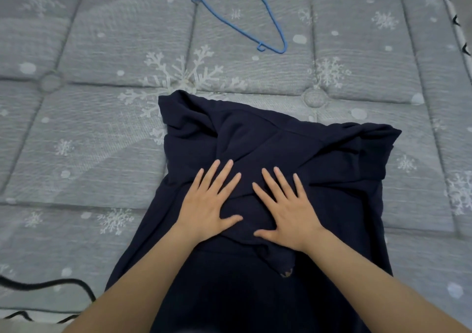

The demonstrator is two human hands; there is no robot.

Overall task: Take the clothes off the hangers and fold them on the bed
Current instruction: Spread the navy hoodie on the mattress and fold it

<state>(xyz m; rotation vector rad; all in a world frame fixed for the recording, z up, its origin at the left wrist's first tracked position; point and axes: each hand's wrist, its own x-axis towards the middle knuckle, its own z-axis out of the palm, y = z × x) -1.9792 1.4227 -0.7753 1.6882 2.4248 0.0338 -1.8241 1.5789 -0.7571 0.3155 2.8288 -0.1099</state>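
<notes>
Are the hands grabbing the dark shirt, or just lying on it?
Just lying on it. The left hand and right hand rest flat, fingers straight, on the middle of the navy garment. Nothing is gripped.

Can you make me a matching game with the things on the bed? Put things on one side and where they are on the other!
Things:
1. thin blue wire hanger
2. dark navy cloth garment
3. black cable
4. left hand

Places:
A. near left corner of the bed
B. pressing flat on the garment, beside the right hand
C. far side of the bed, empty
D. middle of the bed, partly folded

Pairs: 1-C, 2-D, 3-A, 4-B
</notes>
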